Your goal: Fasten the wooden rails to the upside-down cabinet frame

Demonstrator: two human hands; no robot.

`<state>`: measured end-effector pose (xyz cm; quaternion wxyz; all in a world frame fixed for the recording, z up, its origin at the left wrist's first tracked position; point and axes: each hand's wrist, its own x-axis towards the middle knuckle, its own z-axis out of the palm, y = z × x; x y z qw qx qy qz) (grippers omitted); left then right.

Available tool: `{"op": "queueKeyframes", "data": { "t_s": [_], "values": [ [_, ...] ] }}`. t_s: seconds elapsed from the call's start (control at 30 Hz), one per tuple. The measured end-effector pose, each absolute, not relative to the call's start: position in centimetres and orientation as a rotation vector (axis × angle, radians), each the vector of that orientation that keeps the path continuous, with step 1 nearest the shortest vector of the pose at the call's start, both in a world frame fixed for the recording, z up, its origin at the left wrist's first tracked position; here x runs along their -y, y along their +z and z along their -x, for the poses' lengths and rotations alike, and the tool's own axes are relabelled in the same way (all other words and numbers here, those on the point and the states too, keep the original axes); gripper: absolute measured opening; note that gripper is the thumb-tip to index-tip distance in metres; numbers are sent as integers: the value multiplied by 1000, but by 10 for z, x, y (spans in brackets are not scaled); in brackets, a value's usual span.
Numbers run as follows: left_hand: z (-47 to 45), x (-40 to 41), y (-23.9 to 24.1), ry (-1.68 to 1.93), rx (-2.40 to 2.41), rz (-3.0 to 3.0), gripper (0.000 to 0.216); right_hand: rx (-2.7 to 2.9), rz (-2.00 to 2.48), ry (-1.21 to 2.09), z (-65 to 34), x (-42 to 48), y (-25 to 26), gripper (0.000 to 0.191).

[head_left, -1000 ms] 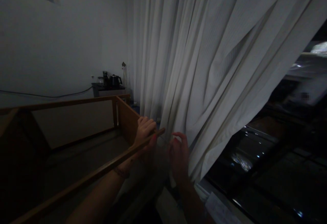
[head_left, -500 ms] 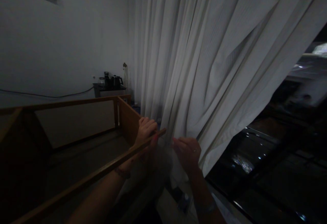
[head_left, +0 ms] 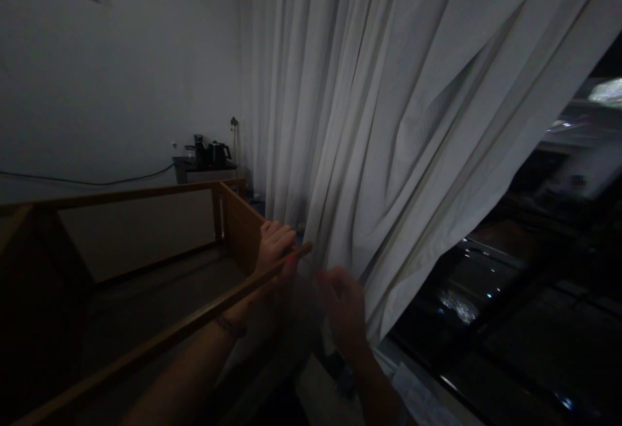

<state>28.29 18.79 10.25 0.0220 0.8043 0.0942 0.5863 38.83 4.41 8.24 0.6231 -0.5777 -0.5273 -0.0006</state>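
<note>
My left hand (head_left: pixel 275 246) is closed around the corner of a brown wooden frame (head_left: pixel 146 348), where its near rail meets the side board. My right hand (head_left: pixel 343 306) hovers just right of that corner, in front of the lower folds of a white curtain (head_left: pixel 389 122). Its fingers are dim and blurred, so whether they pinch the cloth is unclear. The curtain hangs from the top of the view and sweeps to the right.
A dark window (head_left: pixel 510 296) with reflected lights shows below the lifted curtain at right. A small table with a black kettle (head_left: pixel 218 152) stands against the far wall. A cable (head_left: pixel 87 182) runs along that wall. The room is dim.
My right hand has shifted slightly left and down, turning its back to the camera again after reaching toward the curtain. My left hand has stayed on the frame corner.
</note>
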Motion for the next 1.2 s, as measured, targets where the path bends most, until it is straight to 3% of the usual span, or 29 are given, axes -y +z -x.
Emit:
{"op": "queueKeyframes", "data": {
  "t_s": [0.1,0.27,0.37,0.47,0.7,0.8,1.2],
  "values": [
    [-284,-192,100,1813,-285,-2529,46,1340,1329,-148,-396,-43,88,33],
    [-283,-193,102,1795,-286,-2557,45,1743,1346,-912,-416,-39,105,26],
    [-281,-191,103,1766,-278,-2562,44,1831,1386,-1105,-420,-39,113,29],
    [-281,-190,103,1748,-291,-2564,44,1848,1383,-931,-416,-43,113,35],
    [-285,-191,101,1779,-340,-2525,52,1489,1403,-56,-390,-48,97,46],
    [-285,-191,101,1793,-334,-2521,52,1382,1388,75,-383,-47,93,46],
    [-282,-192,103,1737,-299,-2576,44,1776,1364,-1121,-421,-44,111,31]
  ]
}}
